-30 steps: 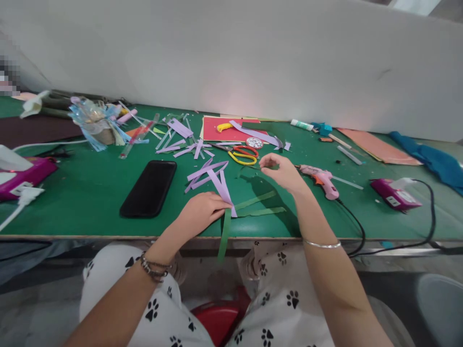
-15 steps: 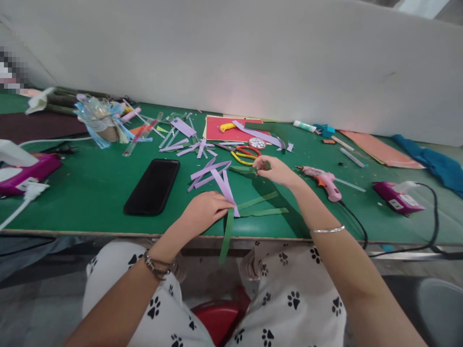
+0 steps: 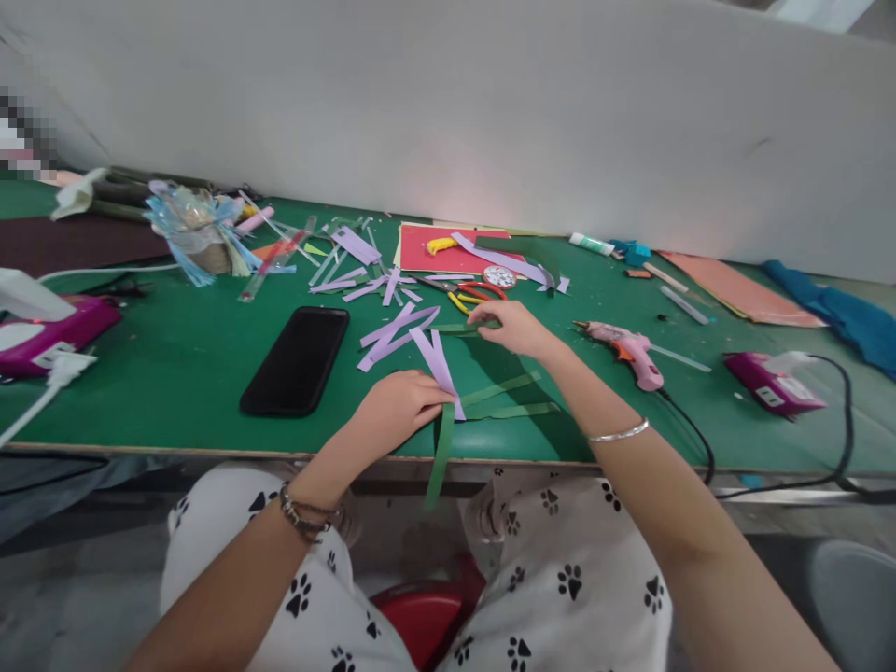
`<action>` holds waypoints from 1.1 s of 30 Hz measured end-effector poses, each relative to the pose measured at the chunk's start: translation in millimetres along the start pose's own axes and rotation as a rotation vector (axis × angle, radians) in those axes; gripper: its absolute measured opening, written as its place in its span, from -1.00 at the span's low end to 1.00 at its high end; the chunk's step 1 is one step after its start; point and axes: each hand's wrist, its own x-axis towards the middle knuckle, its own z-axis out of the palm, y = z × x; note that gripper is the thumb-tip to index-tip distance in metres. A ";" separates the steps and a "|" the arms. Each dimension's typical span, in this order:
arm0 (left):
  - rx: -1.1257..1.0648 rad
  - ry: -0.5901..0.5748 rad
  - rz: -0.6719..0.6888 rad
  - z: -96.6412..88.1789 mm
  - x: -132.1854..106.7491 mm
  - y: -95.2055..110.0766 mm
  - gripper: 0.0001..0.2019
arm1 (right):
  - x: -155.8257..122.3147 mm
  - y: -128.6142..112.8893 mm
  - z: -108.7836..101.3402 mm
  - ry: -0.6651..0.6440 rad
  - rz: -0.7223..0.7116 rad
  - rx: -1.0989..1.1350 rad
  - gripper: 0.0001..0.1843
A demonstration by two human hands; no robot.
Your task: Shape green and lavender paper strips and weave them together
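My left hand [image 3: 393, 401] is closed near the table's front edge, pinching together a lilac paper strip [image 3: 438, 359] and a green paper strip [image 3: 438, 457] that hangs over the edge. My right hand [image 3: 510, 327] reaches forward, fingers pinched on a dark green strip [image 3: 455, 329] lying on the table by the yellow and red scissors [image 3: 470, 297]. Two more green strips [image 3: 514, 399] lie just right of my left hand. Loose lilac strips [image 3: 393, 329] are scattered in front of it.
A black phone [image 3: 297, 359] lies left of my hands. A pink glue gun [image 3: 626, 343] with its cord sits to the right, a magenta one [image 3: 774, 387] farther right. Red card [image 3: 420, 252], a blue-fringed craft piece [image 3: 192, 229] and coloured sheets lie along the back of the green table [image 3: 175, 373].
My right hand has come down from above the table and moved left and forward onto the dark green strip. My left hand has kept its hold in place.
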 end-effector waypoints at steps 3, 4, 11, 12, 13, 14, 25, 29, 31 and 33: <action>0.005 -0.007 -0.002 -0.4 -0.3 0.7 -0.79 | 4.9 -1.0 4.2 -0.007 0.004 0.014 -0.84; 0.006 -0.009 -0.003 -0.5 -0.3 0.8 -0.79 | 6.1 -0.2 5.7 -0.003 0.014 0.029 -0.83; -0.003 -0.036 -0.026 -1.4 0.4 1.1 -0.78 | 4.4 2.3 8.6 0.013 0.073 0.119 -0.79; -0.005 -0.038 -0.028 -1.7 0.4 1.3 -0.78 | 3.3 0.7 8.0 0.011 0.095 0.147 -0.79; -0.007 -0.039 -0.027 -2.0 0.3 1.4 -0.78 | 2.3 -1.1 7.6 0.014 0.138 0.198 -0.78; -0.009 -0.040 -0.026 -2.3 0.2 1.5 -0.78 | 1.6 -2.9 7.2 0.022 0.197 0.265 -0.78; -0.017 -0.045 -0.030 -2.5 0.5 2.0 -0.78 | 5.0 -8.4 13.1 0.057 0.516 0.587 -0.77; -0.025 -0.038 -0.022 -2.5 -0.3 1.7 -0.79 | 5.1 -7.5 13.1 0.081 0.558 0.616 -0.73; -0.027 -0.037 -0.023 -2.4 -0.3 1.5 -0.79 | 4.5 -7.2 13.4 0.075 0.560 0.623 -0.74; -0.027 -0.036 -0.022 -2.5 0.0 1.5 -0.79 | 3.3 -7.7 13.8 0.058 0.548 0.629 -0.76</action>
